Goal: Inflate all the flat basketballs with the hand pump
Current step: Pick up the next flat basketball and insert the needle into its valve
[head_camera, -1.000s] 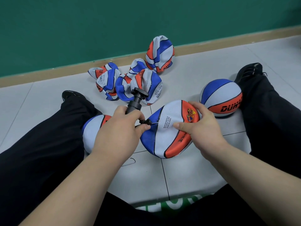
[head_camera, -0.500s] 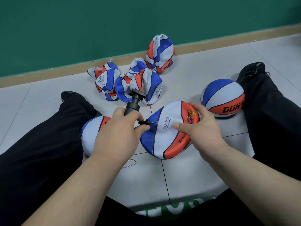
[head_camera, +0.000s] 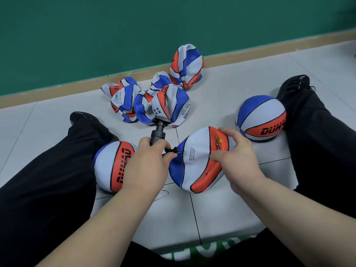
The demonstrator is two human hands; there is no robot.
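Observation:
A flat red, white and blue basketball point(head_camera: 196, 166) lies on the floor between my legs. My right hand point(head_camera: 237, 157) grips its right side, fingers curled over the top edge. My left hand point(head_camera: 150, 162) grips the black hand pump point(head_camera: 159, 130), whose handle points away from me. The pump's needle nozzle point(head_camera: 174, 150) touches the ball's left side at the valve. Several crumpled flat basketballs point(head_camera: 154, 101) are piled near the wall. One inflated ball point(head_camera: 113, 166) sits by my left leg, another inflated ball point(head_camera: 260, 117) by my right leg.
My legs in black trousers point(head_camera: 48, 180) spread out on both sides of the grey tiled floor point(head_camera: 221, 214). A green wall point(head_camera: 134, 35) with a tan skirting board runs behind the pile. A metal paper clip point(head_camera: 162, 195) lies on the floor under my left wrist.
The view has shifted slightly. My hands, the pump and the flat ball keep the same hold and place.

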